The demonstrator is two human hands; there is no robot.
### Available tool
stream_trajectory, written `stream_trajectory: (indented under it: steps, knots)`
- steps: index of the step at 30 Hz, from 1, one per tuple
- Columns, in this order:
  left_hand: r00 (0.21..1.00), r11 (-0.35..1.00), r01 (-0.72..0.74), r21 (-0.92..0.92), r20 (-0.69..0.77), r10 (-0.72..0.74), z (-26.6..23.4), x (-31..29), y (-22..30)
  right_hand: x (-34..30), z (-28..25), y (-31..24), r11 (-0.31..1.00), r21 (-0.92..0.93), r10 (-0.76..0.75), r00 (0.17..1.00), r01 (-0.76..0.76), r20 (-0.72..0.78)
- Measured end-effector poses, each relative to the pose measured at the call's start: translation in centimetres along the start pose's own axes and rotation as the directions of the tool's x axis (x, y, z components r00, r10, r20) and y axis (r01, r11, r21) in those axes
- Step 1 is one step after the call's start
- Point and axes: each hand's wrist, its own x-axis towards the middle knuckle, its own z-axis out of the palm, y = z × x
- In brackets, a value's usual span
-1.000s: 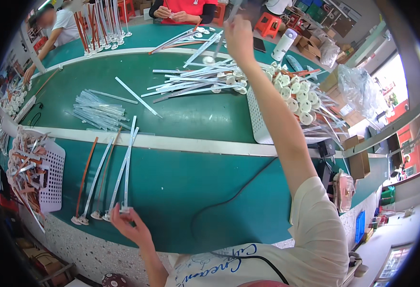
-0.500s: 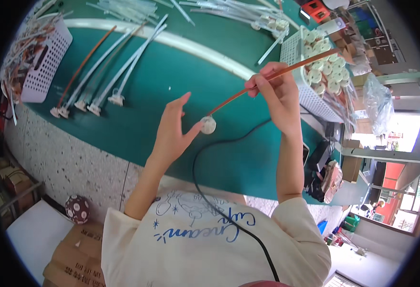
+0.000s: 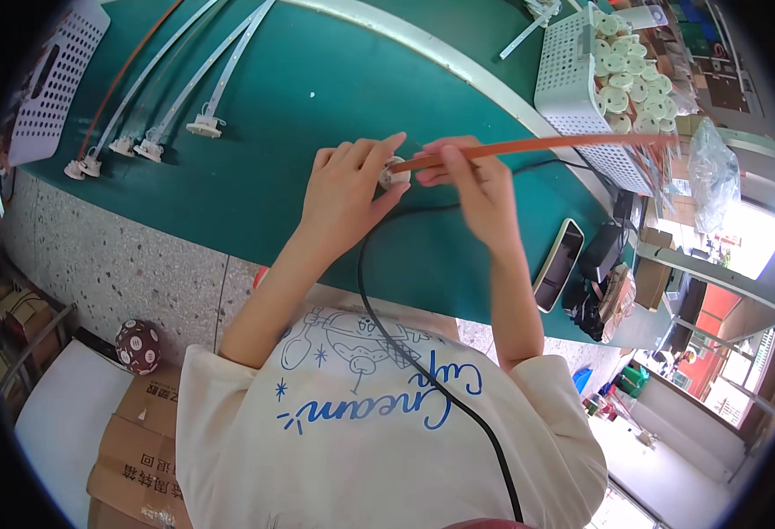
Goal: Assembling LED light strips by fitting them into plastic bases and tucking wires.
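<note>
In my left hand (image 3: 345, 189), a small round white plastic piece (image 3: 395, 175) is gripped between thumb and fingers. My right hand (image 3: 480, 187) pinches a long flat orange strip (image 3: 550, 145) near its left end, which meets the white piece. From there the strip runs out to the right, past the basket's lower edge. Both hands are close together above the green table (image 3: 255, 212). My fingers partly cover the white piece, so how the strip sits in it cannot be made out.
Several strips with white round ends (image 3: 205, 125) lie at the left. A white basket (image 3: 564, 75) of round white pieces (image 3: 639, 84) stands at the right, another basket (image 3: 61, 79) far left. A phone (image 3: 558, 264) lies near the right edge. A black cable (image 3: 365, 282) crosses the table.
My left hand has closed on the white piece. My right hand has moved down and left along the strip, close to the piece. The strip now lies nearer level, and the view has shifted.
</note>
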Motion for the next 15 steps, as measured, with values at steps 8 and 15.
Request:
stream_trajectory:
  steps: [8,15]
  knots:
    - [0.997,0.994,-0.071,0.087,-0.015,0.073,0.4,-0.1,-0.5,-1.4,-1.5,-0.1,0.997,-0.054,-0.052,0.998,0.05,-0.032]
    - [0.999,0.997,-0.022,0.079,-0.027,0.024,0.6,-0.2,-0.3,0.3,-1.5,-0.6,0.925,-0.366,-0.097,0.995,0.104,0.038]
